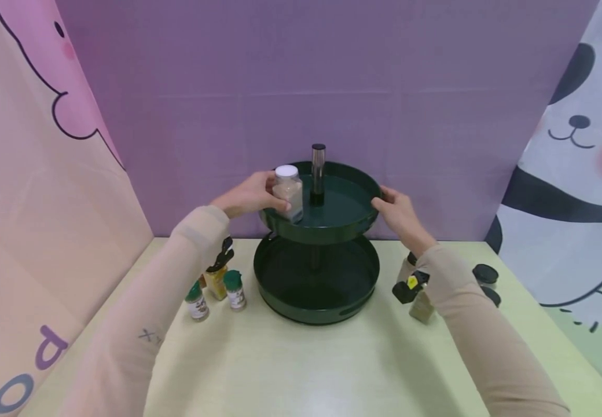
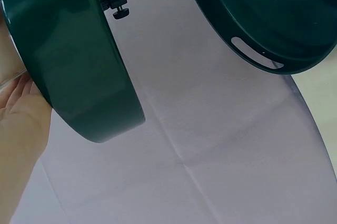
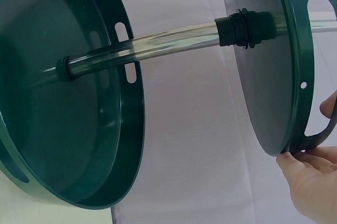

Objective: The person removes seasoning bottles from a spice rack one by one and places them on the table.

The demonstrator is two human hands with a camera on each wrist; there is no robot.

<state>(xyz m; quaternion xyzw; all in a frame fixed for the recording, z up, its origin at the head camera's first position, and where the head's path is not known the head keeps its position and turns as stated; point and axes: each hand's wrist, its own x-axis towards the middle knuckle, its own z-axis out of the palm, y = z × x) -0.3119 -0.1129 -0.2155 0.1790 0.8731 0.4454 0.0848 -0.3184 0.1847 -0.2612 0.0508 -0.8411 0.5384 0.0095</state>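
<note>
A dark green two-tier rack stands on the table, its upper tray (image 1: 355, 223) and lower tray (image 1: 280, 289) joined by a metal pole (image 1: 318, 165). My left hand (image 1: 256, 194) grips a clear jar with a white lid (image 1: 287, 188) that stands at the upper tray's left edge. On the opposite side, my right hand (image 1: 392, 209) holds the upper tray's rim. The right wrist view shows that hand's fingertips (image 3: 308, 174) under the upper tray's rim (image 3: 292, 77), beside a handle slot. In the left wrist view the palm (image 2: 21, 119) lies next to the upper tray's underside (image 2: 68, 56).
Two green-capped spice bottles (image 1: 196, 301) (image 1: 235, 289) and a yellow jar (image 1: 216, 282) stand left of the rack. To its right are a pale bottle (image 1: 422, 308) and black-lidded jars (image 1: 485, 273). Fabric walls close in the back and sides.
</note>
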